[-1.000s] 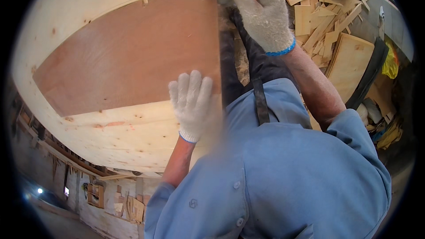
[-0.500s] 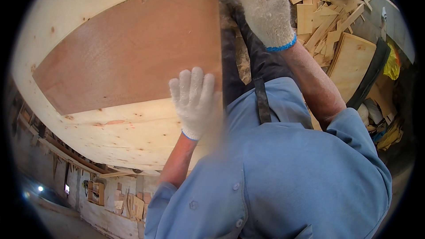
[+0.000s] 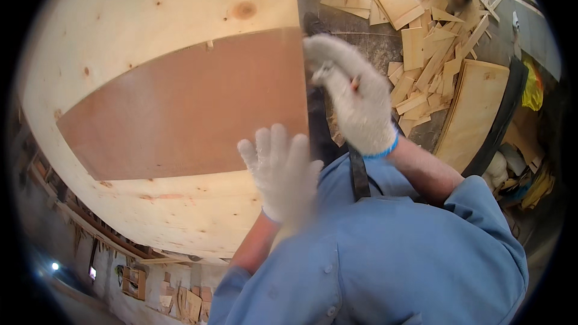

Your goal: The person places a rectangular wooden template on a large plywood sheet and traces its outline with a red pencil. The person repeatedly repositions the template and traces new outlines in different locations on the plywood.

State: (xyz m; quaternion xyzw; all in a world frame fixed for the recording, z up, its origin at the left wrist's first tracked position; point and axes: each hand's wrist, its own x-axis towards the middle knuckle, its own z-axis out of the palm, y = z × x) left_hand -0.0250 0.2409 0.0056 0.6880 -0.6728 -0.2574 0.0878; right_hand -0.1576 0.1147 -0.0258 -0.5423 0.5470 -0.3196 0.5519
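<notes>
In my head view, the brown panel (image 3: 186, 108) lies flat on the pale plywood sheet (image 3: 150, 0), its curved edge on the far side and its straight right end about level with the sheet's own right edge. My right hand (image 3: 359, 99) has just come back from the panel's far right corner, toward my body; it is blurred, so I take it to be moving. Its fingers are curled, with a reddish pencil (image 3: 355, 82) pinched in the glove; I cannot tell whether the fingertips touch the panel's end.

My left hand (image 3: 280, 174) is bare of any tool, palm down and fingers spread wider than a moment ago, over the panel's near right corner. Its blur keeps me from telling whether it presses or only hovers. The far corner now shows uncovered, so as I judge it any steadying falls to my left palm alone. The panel seems to sit on the sheet just as it did, so its placing looks undisturbed. Wood offcuts (image 3: 415, 54) litter the floor to my right.
</notes>
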